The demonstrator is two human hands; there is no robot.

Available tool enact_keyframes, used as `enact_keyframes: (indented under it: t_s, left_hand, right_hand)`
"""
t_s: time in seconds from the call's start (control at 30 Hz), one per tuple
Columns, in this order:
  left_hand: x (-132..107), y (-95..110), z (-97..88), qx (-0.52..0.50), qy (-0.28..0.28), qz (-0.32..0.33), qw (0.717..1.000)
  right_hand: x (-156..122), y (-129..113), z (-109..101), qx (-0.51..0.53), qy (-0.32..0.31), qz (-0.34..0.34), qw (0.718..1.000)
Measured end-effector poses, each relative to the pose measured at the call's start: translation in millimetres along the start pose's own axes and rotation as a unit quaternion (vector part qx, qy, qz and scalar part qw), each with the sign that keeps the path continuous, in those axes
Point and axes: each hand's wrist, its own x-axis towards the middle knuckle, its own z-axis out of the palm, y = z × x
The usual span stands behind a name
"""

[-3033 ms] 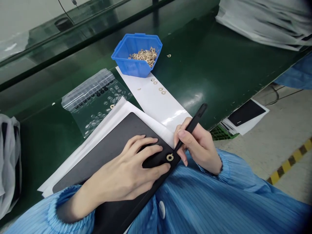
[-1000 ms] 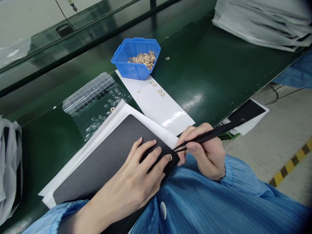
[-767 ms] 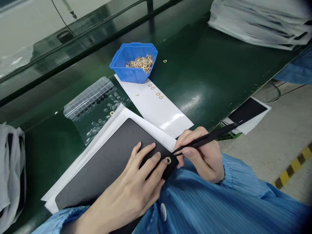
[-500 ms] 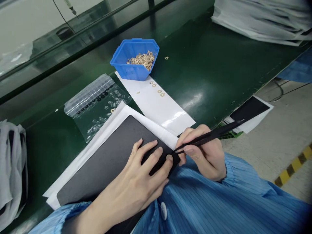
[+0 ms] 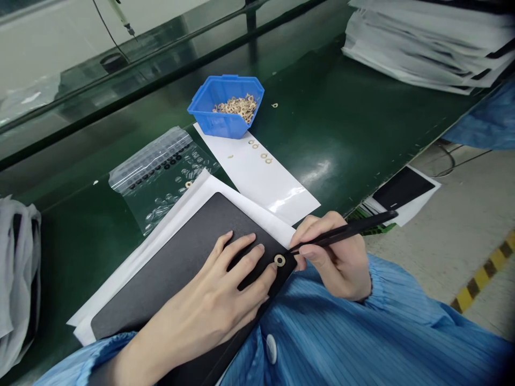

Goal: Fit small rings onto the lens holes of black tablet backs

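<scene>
Resting splayed, left hand [image 5: 213, 303] touches matte, perhaps plastic panel [image 5: 173, 252]; right hand [image 5: 338, 262] pinches tweezers [image 5: 354, 227].

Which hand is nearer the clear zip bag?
Left: the left hand rests on the black panel, right of the zip bag; the right hand, holding black tweezers, is farther right.

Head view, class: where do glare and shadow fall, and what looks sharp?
Head view: bright glare streaks the near end of the white strip; head view: a softer sheen lies on the green table; head view: dark shadow under the left hand merges with the black panel; head view: ring and tweezers look fairly sharp.
</scene>
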Motion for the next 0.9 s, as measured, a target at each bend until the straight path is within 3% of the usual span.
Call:
enact_keyframes:
  t_s: [0.17, 0.3, 0.43, 0.5, 0.6, 0.73, 0.8, 0.9]
  left_hand:
    - [-3, -6, 4.1, -0.022, 0.033, 0.01, 0.999]
    - [-1, -8, 5.1, -0.026, 0.039, 0.006, 0.999]
    - [1, -8, 5.3, -0.027, 0.043, 0.007, 0.999]
    - [1, -8, 6.0, -0.029, 0.038, 0.005, 0.999]
    - [1, -7, 7.6, -0.039, 0.03, -0.003, 0.999]
    - [1, -5, 7.9, -0.043, 0.044, -0.02, 0.998]
    - [1, -4, 6.9, -0.041, 0.045, -0.028, 0.998]
    - [1, -5, 5.8, -0.037, 0.042, -0.036, 0.998]
  right_hand:
    - [1, 1, 2, -0.009, 0.001, -0.029, 1.0]
    - [2, -3, 2, 0.035, -0.01, -0.008, 0.999]
    - [23, -19, -9, 0.055, -0.001, -0.005, 0.998]
    - [53, -27, -18, -0.034, -0.001, -0.049, 0.998]
    - [120, -25, -26, -0.16, 0.021, -0.122, 0.979]
    - [218, 6, -21, -0.138, 0.046, -0.168, 0.975]
    - [254, 26, -17, -0.178, 0.021, -0.15, 0.972]
    - [283, 49, -16, -0.286, -0.058, -0.088, 0.953]
